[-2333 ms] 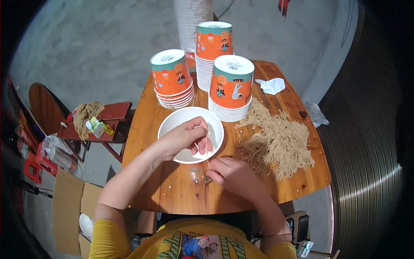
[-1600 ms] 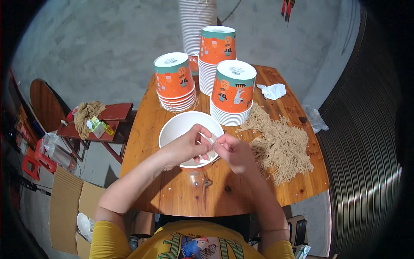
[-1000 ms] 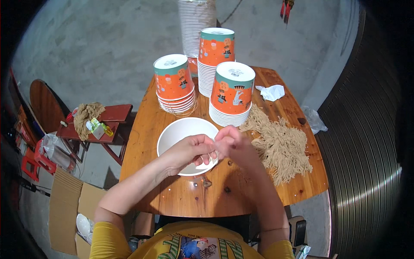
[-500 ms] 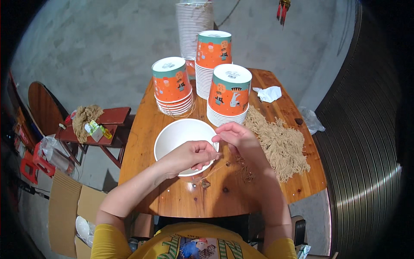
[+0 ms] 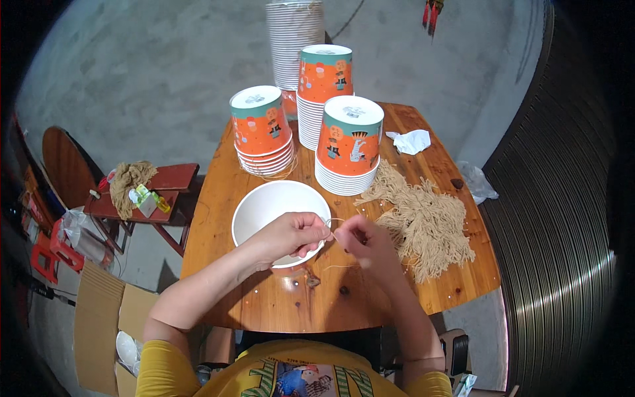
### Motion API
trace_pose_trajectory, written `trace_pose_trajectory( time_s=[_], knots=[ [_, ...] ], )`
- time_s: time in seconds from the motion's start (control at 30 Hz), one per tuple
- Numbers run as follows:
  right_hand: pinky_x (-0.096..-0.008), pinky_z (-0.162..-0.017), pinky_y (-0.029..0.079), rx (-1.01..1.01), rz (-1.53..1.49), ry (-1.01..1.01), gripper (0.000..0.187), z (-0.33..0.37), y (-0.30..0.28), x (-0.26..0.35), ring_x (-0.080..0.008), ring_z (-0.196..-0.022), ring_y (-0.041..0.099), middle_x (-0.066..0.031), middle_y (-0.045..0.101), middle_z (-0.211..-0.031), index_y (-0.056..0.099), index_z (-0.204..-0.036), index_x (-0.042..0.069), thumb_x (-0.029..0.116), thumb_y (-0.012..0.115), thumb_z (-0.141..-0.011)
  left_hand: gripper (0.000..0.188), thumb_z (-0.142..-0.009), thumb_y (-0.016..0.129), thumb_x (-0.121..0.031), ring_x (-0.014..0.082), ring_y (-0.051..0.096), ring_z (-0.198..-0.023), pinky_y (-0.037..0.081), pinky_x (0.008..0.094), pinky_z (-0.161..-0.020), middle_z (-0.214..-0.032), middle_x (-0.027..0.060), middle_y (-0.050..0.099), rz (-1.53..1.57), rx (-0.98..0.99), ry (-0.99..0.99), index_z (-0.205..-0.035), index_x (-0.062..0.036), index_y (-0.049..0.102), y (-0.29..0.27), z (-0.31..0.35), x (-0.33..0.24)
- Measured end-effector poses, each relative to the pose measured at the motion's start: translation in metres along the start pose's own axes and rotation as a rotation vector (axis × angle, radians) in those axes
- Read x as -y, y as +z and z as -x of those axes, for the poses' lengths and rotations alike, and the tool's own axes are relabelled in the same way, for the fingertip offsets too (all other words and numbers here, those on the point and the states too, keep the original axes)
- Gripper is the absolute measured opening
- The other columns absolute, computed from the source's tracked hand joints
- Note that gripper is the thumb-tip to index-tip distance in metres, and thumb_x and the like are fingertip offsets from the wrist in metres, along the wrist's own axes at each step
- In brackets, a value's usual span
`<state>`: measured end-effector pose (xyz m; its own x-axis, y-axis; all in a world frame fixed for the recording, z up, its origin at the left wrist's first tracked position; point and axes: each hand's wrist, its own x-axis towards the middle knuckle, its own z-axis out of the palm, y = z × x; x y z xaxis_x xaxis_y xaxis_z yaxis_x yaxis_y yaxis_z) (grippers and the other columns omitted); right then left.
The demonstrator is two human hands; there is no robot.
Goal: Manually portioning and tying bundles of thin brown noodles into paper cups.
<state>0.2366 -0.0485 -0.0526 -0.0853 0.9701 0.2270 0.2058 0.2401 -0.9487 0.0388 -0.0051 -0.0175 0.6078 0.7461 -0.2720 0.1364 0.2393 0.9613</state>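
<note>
A round white bowl [image 5: 254, 208] stands on the wooden table, its open mouth facing up. My left hand [image 5: 297, 236] reaches over the bowl to its right rim, fingers pinched on a thin tan string [image 5: 338, 219]. Just right of the rim, my right hand [image 5: 366, 242] is closed on the same string. The strand curves across the small gap between my fingertips. Whether it passes through the rim is hidden by my left fingers. A pile of tan strings [image 5: 426, 225] lies right of my right hand.
Behind the bowl stand upside-down stacks of orange paper buckets [image 5: 350, 142], with a tall wrapped white stack [image 5: 294, 46] farther back. A crumpled white tissue [image 5: 410, 141] lies at the back right. A red bench [image 5: 175, 175] and an open cardboard box [image 5: 99, 324] are at the left.
My right hand has moved right and down, away from the rim, and a loop of string now shows between my hands. My left hand has shifted slightly.
</note>
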Motion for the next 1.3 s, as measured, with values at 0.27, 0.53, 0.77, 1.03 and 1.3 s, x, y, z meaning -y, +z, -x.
trace_pose_trajectory(
  time_s=[0.27,0.53,0.77,1.03,1.3],
  knots=[
    [-0.0243,-0.055,0.041,0.028,0.201,-0.01,0.013,0.003,0.005,0.01,-0.007,-0.06,0.049,-0.0022,0.058,-0.07,0.062,-0.084,0.004,0.015,0.068,-0.086,0.016,-0.095,0.058,-0.019,0.0032,0.048,-0.056,0.039,0.0174,-0.051,-0.067,-0.0032,0.055,0.008,0.008,0.017,-0.089,-0.0047,0.062,-0.003,-0.001,0.004],
    [-0.0356,-0.054,0.047,-0.092,0.45,-0.429,0.012,0.013,0.027,0.009,-0.0256,-0.063,0.06,-0.0071,0.056,-0.074,0.061,-0.09,0.011,0.014,0.071,-0.082,0.009,-0.093,0.059,-0.013,0.0041,0.053,-0.064,0.041,0.017,-0.055,-0.079,-0.0005,0.061,0.156,0.065,-0.061,-0.095,-0.0045,0.061,-0.007,-0.001,0.0],
    [-0.0339,-0.057,0.048,-0.024,0.553,-0.602,0.011,0.013,0.026,0.01,-0.0239,-0.067,0.063,-0.007,0.058,-0.077,0.062,-0.092,0.012,0.012,0.069,-0.083,0.01,-0.087,0.06,-0.003,0.0054,0.054,-0.07,0.044,0.0187,-0.061,-0.084,0.0,0.058,0.142,0.06,-0.045,-0.097,-0.0038,0.059,-0.014,-0.004,0.007],
    [-0.0282,-0.059,0.045,0.018,0.198,-0.307,0.007,0.006,0.014,-0.001,-0.0139,-0.064,0.057,-0.0061,0.058,-0.076,0.06,-0.091,0.005,0.005,0.064,-0.086,0.011,-0.089,0.057,-0.003,0.0082,0.055,-0.072,0.046,0.0195,-0.064,-0.083,0.0028,0.058,0.121,0.022,-0.043,-0.099,-0.0014,0.056,-0.003,0.0,0.003],
    [-0.0202,-0.049,0.041,-0.013,-0.219,0.083,0.008,0.009,0.02,0.006,-0.0048,-0.06,0.054,-0.0002,0.059,-0.074,0.059,-0.096,0.006,0.006,0.063,-0.089,0.012,-0.09,0.056,-0.002,0.0089,0.058,-0.078,0.049,0.0206,-0.072,-0.09,0.0038,0.06,0.212,0.009,-0.018,-0.102,-0.0016,0.058,-0.008,-0.001,0.008]
  ],
)
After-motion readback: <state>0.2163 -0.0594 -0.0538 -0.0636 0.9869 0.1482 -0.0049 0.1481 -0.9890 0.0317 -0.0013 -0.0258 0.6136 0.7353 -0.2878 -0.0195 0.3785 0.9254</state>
